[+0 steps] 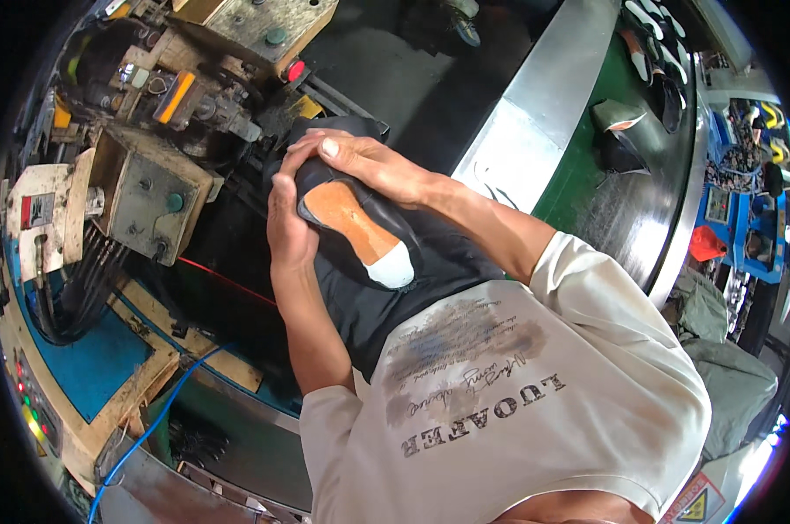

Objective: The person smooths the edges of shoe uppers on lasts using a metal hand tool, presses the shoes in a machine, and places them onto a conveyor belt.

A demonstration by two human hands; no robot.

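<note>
A black shoe upper (pixel 386 214) lies over my lap, its tan insole board (pixel 347 214) facing up. The board's end nearest my body is white. My left hand (pixel 288 218) is closed along the shoe's left side near the far end. Across that far end, my right hand (pixel 360 162) curls its fingers over the black leather, with the thumb on top. The two hands meet there, and the fingertips under the shoe are hidden. Dark trousers (pixel 474 249) lie beneath it.
A worn machine (pixel 142 192) with a red button (pixel 295 71) stands close on the left. A blue hose (pixel 151 428) runs below it. To the right, a green conveyor belt (pixel 578 166) with a metal edge (pixel 526 131) carries shoe pieces (pixel 620 135). Further right is a blue rack (pixel 748 227).
</note>
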